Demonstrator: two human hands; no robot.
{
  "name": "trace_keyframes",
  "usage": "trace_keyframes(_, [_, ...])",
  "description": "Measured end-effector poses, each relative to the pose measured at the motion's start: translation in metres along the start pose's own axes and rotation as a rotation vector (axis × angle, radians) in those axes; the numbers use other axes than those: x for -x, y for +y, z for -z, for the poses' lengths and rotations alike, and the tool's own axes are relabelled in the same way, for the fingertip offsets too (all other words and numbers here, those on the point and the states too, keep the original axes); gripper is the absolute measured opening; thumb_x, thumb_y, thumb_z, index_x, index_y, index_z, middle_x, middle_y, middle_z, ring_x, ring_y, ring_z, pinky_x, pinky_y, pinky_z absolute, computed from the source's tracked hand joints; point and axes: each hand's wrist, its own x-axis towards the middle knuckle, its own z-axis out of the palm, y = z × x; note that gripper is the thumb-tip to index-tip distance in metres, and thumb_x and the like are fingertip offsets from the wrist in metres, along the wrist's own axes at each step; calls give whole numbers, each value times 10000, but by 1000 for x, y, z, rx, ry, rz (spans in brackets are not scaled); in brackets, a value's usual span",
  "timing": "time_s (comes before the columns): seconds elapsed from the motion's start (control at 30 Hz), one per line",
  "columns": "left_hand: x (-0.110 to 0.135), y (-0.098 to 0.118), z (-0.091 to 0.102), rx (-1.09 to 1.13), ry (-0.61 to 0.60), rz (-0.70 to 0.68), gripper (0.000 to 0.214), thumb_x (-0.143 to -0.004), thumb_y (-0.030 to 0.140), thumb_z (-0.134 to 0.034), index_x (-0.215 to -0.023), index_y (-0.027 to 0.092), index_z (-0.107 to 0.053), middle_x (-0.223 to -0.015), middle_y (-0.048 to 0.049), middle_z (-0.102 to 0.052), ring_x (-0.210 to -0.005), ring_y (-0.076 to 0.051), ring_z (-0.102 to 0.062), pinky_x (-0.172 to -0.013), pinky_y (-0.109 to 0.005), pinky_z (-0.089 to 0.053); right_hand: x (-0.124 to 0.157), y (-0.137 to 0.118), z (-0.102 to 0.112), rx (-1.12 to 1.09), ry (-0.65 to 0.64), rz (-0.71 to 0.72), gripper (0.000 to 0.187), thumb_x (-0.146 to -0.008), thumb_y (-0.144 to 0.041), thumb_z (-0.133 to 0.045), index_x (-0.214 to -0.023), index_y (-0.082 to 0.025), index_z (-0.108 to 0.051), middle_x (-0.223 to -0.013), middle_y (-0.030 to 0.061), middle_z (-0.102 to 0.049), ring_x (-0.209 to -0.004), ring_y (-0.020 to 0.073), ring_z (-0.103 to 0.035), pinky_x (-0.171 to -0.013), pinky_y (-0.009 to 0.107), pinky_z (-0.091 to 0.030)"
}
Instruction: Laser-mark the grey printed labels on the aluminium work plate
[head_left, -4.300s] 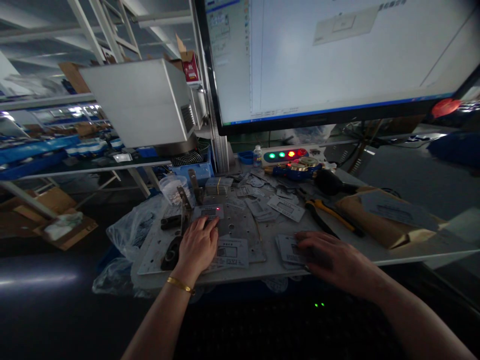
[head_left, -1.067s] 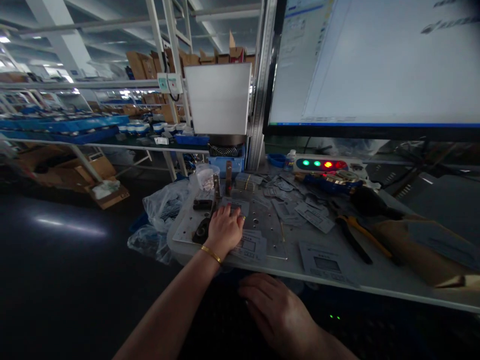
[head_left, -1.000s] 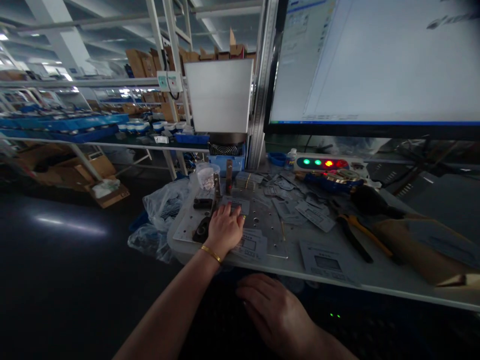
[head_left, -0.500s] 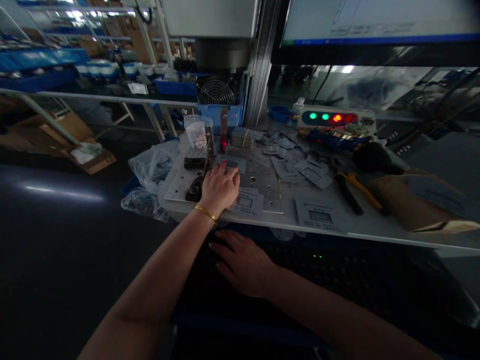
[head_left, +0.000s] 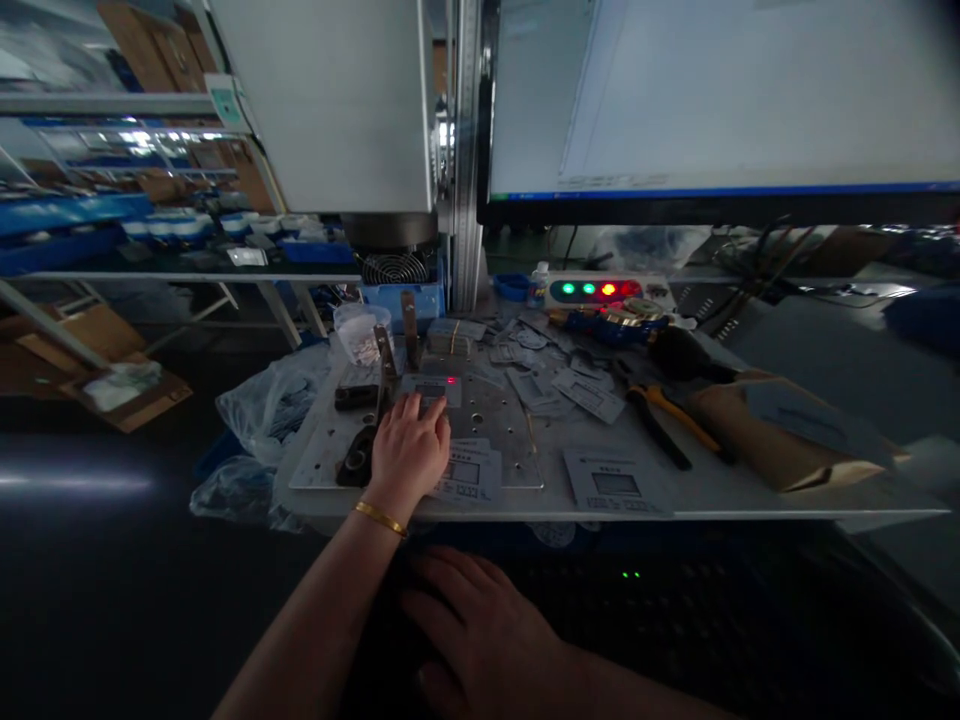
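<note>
My left hand [head_left: 411, 448], a gold bracelet at its wrist, lies with extended fingers on a metal fixture plate [head_left: 495, 447]. Its fingertips touch the near edge of a small grey printed plate [head_left: 431, 388], which carries a red light spot. Two upright metal brackets [head_left: 409, 330] rise behind it. More printed plates [head_left: 480, 475] lie partly under the hand's right side. Lower down, my right hand [head_left: 480, 625] rests in deep shadow over the left end of a dark keyboard [head_left: 645, 615], fingers spread and holding nothing that shows.
Loose grey plates [head_left: 589, 395] are scattered to the right, near orange-and-black pliers [head_left: 679, 425] and a brown paper packet [head_left: 780, 435]. A tub of small parts [head_left: 363, 335] stands at the left. Overhead hangs a machine head [head_left: 390, 232]; a monitor [head_left: 712, 100] is at right.
My view has tilted up and shifted, showing more of the monitor. The left hand has drawn slightly back from the small printed plate, uncovering more of it. The right hand remains at the keyboard.
</note>
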Motion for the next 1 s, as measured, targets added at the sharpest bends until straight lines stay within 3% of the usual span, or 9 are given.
trace_keyframes(0.4, [-3,1,-1,-35,-36,2,427,-940,294,-350,-1326,233,-523,-1373,-135,-521,-1269,-290,-479,-1038,-437,-418,6,12,-12,73,17,43,485,-901,-528,-498,-1273,-219,-538,-1317,82,-583,-1255,266,-491,-975,417,-496])
trace_keyframes(0.73, [-4,2,-1,-32,-70,16,440,-942,301,-340,-1348,235,-496,-1405,-134,-495,-1298,-289,-451,-1047,-440,-398,6,12,-9,34,35,15,459,-872,-463,-550,-1254,-209,-561,-1307,87,-592,-1255,261,-493,-1003,407,-472])
trace_keyframes(1.0, [-3,1,-2,-43,-68,19,439,-940,298,-342,-1346,239,-497,-1397,-128,-503,-1284,-279,-466,-1050,-430,-395,5,12,-7,10,-20,-12,476,-865,-443,-550,-1271,-196,-554,-1318,102,-581,-1272,279,-473,-1018,433,-458])
